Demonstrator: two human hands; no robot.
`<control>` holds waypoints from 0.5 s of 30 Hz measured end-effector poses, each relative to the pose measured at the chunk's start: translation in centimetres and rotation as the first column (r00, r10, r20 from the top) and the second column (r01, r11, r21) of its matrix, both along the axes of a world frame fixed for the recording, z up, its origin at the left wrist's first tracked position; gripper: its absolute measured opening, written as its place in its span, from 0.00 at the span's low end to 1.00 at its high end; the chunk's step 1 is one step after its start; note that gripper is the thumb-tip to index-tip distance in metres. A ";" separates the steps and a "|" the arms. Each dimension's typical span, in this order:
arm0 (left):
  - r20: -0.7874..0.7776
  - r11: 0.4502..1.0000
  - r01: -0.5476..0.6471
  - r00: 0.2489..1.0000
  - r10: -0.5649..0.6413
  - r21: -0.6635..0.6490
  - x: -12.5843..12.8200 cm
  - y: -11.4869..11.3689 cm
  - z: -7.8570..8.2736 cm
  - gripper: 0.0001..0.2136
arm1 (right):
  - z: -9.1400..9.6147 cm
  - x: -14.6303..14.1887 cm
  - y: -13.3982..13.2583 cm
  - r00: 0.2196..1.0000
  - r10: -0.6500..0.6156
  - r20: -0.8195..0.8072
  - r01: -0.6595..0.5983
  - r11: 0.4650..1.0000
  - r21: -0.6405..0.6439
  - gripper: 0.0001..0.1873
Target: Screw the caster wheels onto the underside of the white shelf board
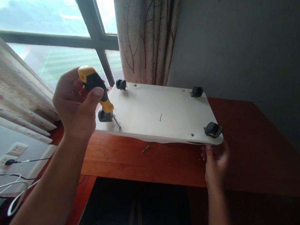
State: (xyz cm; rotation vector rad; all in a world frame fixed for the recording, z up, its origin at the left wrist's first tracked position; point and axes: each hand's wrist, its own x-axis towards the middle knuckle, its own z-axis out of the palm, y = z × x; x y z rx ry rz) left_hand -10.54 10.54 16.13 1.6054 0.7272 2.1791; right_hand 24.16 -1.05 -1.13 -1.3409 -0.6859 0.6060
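My left hand [77,105] is closed around the yellow and black handle of a screwdriver [95,87]. The shaft slants down to the right, its tip at the near left corner of a white board [150,109]. Black casters sit at the board's corners: near left [105,116], far left [121,84], far right [197,91] and near right [213,129]. At the near right corner my right hand [217,160] grips the board's edge, thumb on the front side and other fingers partly hidden. A screw hole [192,135] shows beside the near right caster.
The board lies on a reddish-brown wooden table [245,147]. A small metal screw or bolt [146,148] rests on the table before it. Curtains [149,31] and a window stand behind and left. Wall sockets [8,156] and white cables [19,191] are at lower left.
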 end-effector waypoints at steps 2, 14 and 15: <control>-0.030 0.999 0.038 0.999 -0.038 -0.002 0.0 -0.2 0.1 0.20 | 0.0 0.0 0.0 1.000 0.002 0.001 -0.002 1.000 -0.004 0.46; -0.041 0.941 0.312 0.947 -0.319 -0.128 -1.8 0.1 0.2 0.17 | -0.3 0.1 0.0 1.000 -0.011 -0.006 0.011 1.000 0.008 0.46; -0.044 0.941 0.310 0.947 -0.318 -0.134 -1.8 0.0 0.2 0.16 | -0.4 0.1 0.0 1.000 -0.011 -0.005 0.011 1.000 0.009 0.46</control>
